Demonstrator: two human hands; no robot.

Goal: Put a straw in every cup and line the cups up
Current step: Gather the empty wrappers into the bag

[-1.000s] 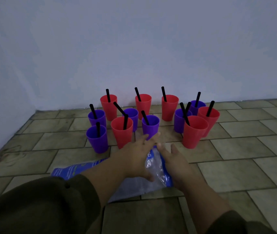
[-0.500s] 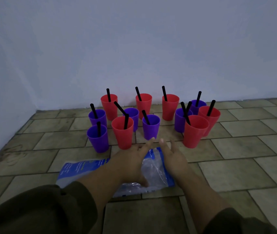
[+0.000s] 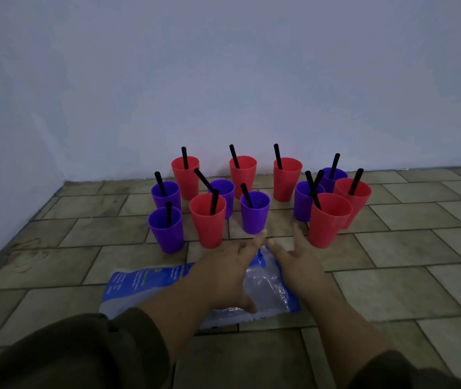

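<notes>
**A:** Where are the cups (image 3: 208,226) found, and is a straw (image 3: 214,202) seen in each?

**B:** They are clustered on the tiled floor (image 3: 392,290) near the wall (image 3: 223,80), with red and purple mixed and no line formed. A black straw is seen leaning in every one. The filling is therefore judged done, and only the lining-up is left.

**A:** How are the hands held?

**B:** The left hand (image 3: 223,265) and right hand (image 3: 299,262) are stretched forward side by side above a plastic bag (image 3: 139,279) lying flat on the floor. The fingers (image 3: 258,237) are held straight and slightly spread, and nothing is gripped by either hand.

**A:** Why is that posture taken?

**B:** A reach for the nearest cups is judged likely. The left fingertips are just short of the middle purple cup (image 3: 254,217), and the right ones are near the front red cup (image 3: 327,223). Open hands would suit sliding cups into line without the straws being tipped.
</notes>
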